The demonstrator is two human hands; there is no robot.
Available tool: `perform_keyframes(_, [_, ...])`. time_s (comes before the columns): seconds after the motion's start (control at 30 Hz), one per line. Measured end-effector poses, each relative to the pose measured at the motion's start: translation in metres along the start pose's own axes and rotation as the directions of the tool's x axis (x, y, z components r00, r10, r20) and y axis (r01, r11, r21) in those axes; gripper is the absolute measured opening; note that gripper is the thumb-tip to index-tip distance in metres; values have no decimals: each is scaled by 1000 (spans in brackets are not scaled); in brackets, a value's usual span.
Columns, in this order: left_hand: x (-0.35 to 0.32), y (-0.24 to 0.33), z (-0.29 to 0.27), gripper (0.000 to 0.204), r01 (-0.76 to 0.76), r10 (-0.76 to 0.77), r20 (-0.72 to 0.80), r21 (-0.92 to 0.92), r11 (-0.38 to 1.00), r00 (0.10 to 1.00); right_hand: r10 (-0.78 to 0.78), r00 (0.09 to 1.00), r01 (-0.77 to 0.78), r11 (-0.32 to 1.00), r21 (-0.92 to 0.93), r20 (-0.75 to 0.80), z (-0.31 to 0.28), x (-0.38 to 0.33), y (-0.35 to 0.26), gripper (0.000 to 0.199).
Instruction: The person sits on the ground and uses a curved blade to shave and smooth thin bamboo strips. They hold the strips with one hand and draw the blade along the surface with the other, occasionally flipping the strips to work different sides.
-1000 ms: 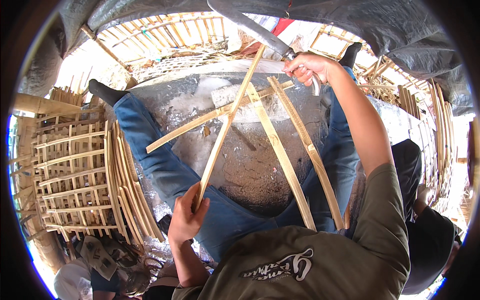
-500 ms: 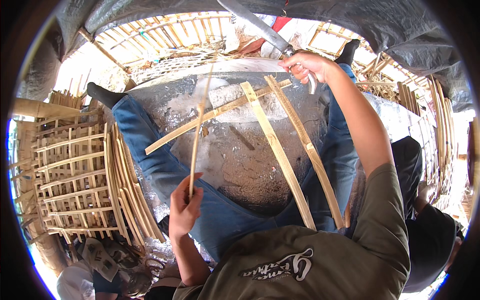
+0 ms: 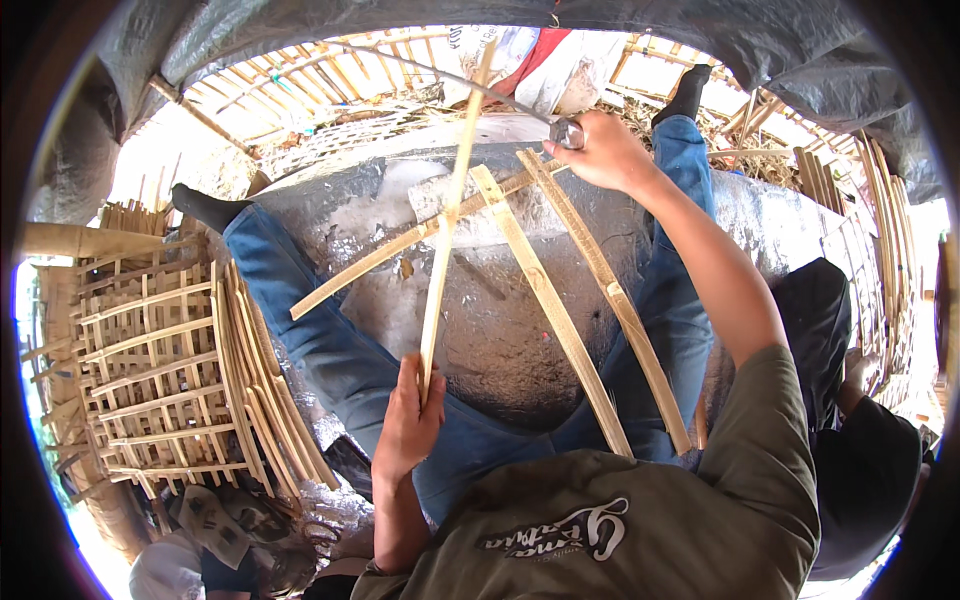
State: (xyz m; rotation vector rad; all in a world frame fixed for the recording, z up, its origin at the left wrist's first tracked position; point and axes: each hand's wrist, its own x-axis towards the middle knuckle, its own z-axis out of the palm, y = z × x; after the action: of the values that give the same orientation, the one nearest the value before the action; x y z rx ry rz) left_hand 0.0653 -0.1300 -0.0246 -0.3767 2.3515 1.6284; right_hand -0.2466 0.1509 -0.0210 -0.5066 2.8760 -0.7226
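Observation:
My left hand (image 3: 408, 420) is closed around the lower end of a thin bamboo strip (image 3: 440, 270), which points away from me. My right hand (image 3: 610, 155) grips the handle of a long knife (image 3: 515, 104). Its blade, seen nearly edge-on, stretches left and crosses the strip near its far end; whether they touch I cannot tell. Between my legs lie more slats: one bamboo slat (image 3: 370, 265) runs slantwise from my left shin, and two others, a middle slat (image 3: 548, 295) and a right slat (image 3: 608, 285), lean back toward my lap.
A worn silvery sheet (image 3: 500, 350) covers the ground between my jeans-clad legs. On the left stands a stack of woven bamboo lattice panels (image 3: 150, 365). Another person in dark clothes (image 3: 865, 480) sits close on my right. Dark plastic sheeting (image 3: 800, 60) hangs overhead.
The knife has swung down leftward across the strip, its blade turning edge-on. My left hand has shifted right, and the strip now leans right. The loose slats lie nearly as before.

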Motion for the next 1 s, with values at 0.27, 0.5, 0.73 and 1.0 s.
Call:
perform_keyframes(0.27, [-11,21,17,20,-34,34,-23,18,999,999,-92,995,90,993,-73,-28,-11,-50,-29,27])
perform_keyframes(0.5, [-12,9,40,18,-154,165,-74,132,979,984,-152,988,146,980,-135,-36,-8,-76,-33,20])
perform_keyframes(0.73, [-16,10,48,13,-207,223,-30,267,941,974,-151,986,159,981,-112,71,-10,-98,-47,15])
perform_keyframes(1.0, [-16,20,53,19,-209,273,-139,359,910,952,-165,986,158,951,-266,-4,-8,-103,-47,14])
